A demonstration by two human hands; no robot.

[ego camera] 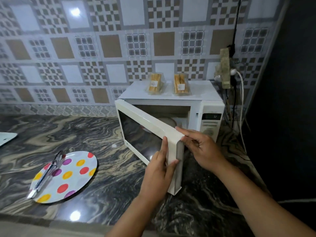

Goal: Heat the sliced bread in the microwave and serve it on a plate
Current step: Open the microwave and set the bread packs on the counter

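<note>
Bread packs (155, 84) upright atop microwave (207, 106), both hands' (158, 170) grip grasping open door (147, 134).

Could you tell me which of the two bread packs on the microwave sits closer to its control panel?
The right bread pack; the left bread pack sits farther from the control panel.
</note>
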